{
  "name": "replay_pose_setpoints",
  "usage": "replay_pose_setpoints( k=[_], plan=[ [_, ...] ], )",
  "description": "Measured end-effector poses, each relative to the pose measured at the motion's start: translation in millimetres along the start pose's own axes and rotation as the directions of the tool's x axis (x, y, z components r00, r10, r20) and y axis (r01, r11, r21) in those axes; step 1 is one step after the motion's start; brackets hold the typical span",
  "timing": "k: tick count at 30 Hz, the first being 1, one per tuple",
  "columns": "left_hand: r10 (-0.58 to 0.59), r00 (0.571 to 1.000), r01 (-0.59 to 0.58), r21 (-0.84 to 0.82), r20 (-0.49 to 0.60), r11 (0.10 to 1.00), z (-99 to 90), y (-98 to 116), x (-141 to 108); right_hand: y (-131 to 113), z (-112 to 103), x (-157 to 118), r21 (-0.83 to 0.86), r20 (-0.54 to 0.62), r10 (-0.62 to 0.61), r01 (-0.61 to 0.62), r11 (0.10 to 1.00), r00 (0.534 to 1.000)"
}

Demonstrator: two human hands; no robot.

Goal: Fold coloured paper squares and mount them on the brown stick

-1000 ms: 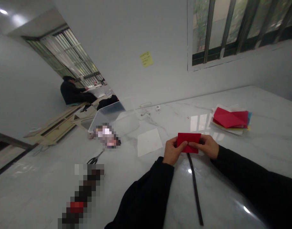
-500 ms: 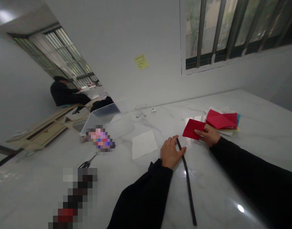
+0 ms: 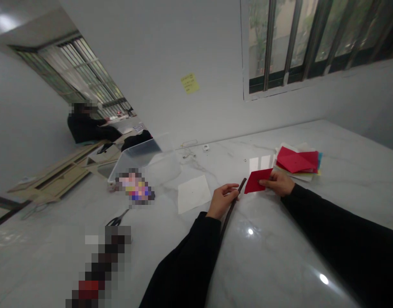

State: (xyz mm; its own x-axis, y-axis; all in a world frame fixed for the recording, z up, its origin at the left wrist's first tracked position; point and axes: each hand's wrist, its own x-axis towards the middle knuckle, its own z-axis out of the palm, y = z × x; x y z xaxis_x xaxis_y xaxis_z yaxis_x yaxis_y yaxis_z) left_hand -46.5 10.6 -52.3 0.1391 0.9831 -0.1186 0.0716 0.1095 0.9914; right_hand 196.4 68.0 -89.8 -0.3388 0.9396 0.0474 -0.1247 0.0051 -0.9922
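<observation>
My left hand [image 3: 222,200] pinches a thin dark brown strip [image 3: 227,217] near its upper end; the tip sticks out past my fingers and the rest runs down beside my sleeve, its lower part hidden. To the right, my right hand [image 3: 278,183] grips a square red sheet [image 3: 257,180] by its right edge, thumb on top. The sheet is tilted, and its left edge is close to the strip's tip; whether they touch I cannot tell. A white square sheet [image 3: 194,194] lies left of my left hand. Behind my right hand rests a pile of coloured sheets [image 3: 297,159], red on top.
A clear plastic bin [image 3: 132,154] stands at the table's left back. Scissors [image 3: 117,220] and a blurred-out item [image 3: 137,188] lie in front of it. A thin cable [image 3: 188,152] and a small white block [image 3: 206,148] are near the wall. Another person [image 3: 87,124] sits far left.
My left hand has closed on the strip and lifted its upper end, swinging the strip's lower part leftward. My right hand has lowered and tilted the red sheet slightly.
</observation>
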Motion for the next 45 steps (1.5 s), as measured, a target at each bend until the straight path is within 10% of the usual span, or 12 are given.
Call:
replay_pose_setpoints(
  k=[16, 37, 45],
  plan=[
    [-0.126, 0.972, 0.186, -0.325, 0.196, 0.927, 1.2, 14, -11, -41, 12, -10, -0.507, 0.179, -0.495, 0.511, 0.695, 0.850],
    [-0.100, 0.963, 0.181, -0.329, 0.249, 0.927, 2.5, 13, -13, -48, 16, -18, -0.521, 0.113, -0.405, 0.401, 0.753, 0.907],
    [-0.124, 0.953, 0.217, -0.340, 0.275, 0.915, 1.7, 5, -13, -31, 19, -20, -0.227, 0.069, -0.145, 0.157, 0.961, 0.987]
  ],
)
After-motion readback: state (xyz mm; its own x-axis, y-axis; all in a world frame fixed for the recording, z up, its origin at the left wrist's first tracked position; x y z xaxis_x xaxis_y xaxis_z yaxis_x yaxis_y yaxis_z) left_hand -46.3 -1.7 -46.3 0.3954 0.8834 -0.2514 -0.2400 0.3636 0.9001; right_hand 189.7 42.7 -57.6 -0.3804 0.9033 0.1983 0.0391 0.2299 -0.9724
